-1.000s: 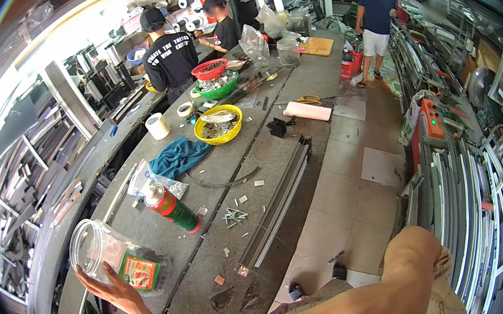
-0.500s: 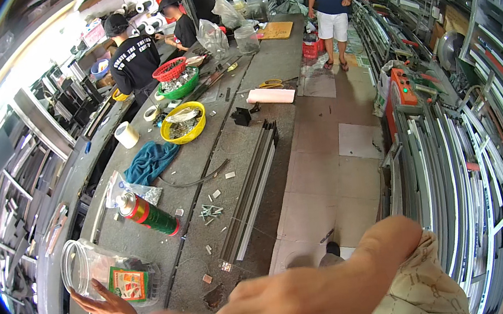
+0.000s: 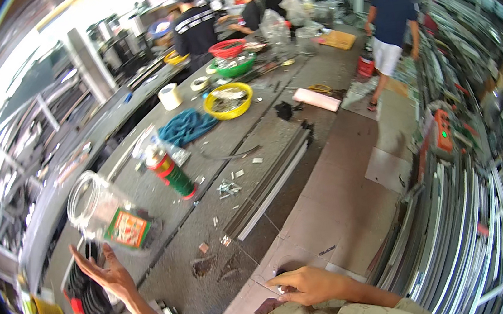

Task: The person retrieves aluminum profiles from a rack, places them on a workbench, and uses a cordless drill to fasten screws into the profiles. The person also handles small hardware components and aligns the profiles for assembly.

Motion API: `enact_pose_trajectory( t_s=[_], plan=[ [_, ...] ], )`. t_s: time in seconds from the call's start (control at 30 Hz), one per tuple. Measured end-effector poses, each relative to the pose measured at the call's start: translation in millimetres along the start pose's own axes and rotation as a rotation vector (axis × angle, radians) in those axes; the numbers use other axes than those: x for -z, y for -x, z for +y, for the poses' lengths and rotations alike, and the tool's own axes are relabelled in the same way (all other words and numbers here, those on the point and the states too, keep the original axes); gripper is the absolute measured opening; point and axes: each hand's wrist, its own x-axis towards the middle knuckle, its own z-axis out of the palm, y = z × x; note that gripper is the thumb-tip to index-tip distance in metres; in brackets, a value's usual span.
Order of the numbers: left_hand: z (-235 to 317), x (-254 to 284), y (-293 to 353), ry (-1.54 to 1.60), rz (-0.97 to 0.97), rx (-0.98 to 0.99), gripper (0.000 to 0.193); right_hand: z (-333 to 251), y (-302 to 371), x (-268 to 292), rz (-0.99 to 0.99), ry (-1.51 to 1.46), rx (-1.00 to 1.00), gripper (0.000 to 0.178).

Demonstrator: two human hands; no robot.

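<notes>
My left hand (image 3: pixel 107 274) is raised at the table's near left, fingers spread, with nothing in it. Just beyond its fingertips a clear plastic jar (image 3: pixel 96 209) with an orange and green label lies on its side. A red and green spray can (image 3: pixel 170 172) lies tilted past the jar, beside a clear plastic bag (image 3: pixel 181 155). My right hand (image 3: pixel 308 285) is low in front of my body, over the floor beside the table. Its fingers are curled together; a small pale bit shows at them, too small to name.
Long metal profiles (image 3: pixel 273 182) lie along the table's right side near loose screws (image 3: pixel 228 188). Farther back are a blue cloth (image 3: pixel 188 127) and a yellow basket (image 3: pixel 230 113). A person (image 3: pixel 392 17) stands in the aisle; stacked bars (image 3: pixel 455 226) line the right.
My right hand has drawn back from beside the left hand to in front of my body. The view has turned left. The person in the aisle has changed stance.
</notes>
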Motion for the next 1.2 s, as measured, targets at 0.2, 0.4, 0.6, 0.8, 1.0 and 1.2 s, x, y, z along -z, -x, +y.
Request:
enact_pose_trajectory(
  t_s=[0.2,0.4,0.6,0.8,1.0,1.2],
  plan=[
    [87.1,109.0,127.9,0.382,-0.398,0.545,0.025,34.7,48.2,-38.8,-0.208,-0.199,-0.188,0.049],
    [141.2,205.1,242.4,0.331,-1.095,0.738,0.034,41.7,54.9,-83.7,-0.585,-0.149,-0.230,0.056],
    [131.7,299.5,295.3,0.042,-1.178,0.952,0.056,-17.7,13.8,-115.8,-0.722,0.184,0.089,0.050],
    [75.6,391.4,323.6,0.104,-0.873,1.070,0.055,-93.4,-19.5,-213.4,-0.771,0.184,0.156,0.045],
    [0.4,519.7,370.2,0.047,-0.605,1.240,0.054,-172.6,-34.9,-389.3,-1.013,0.160,0.310,0.046],
    [-59.9,631.7,389.1,-0.158,-0.456,1.460,0.034,-230.4,-51.4,-489.7,-1.192,0.059,0.281,0.045]
  ],
)
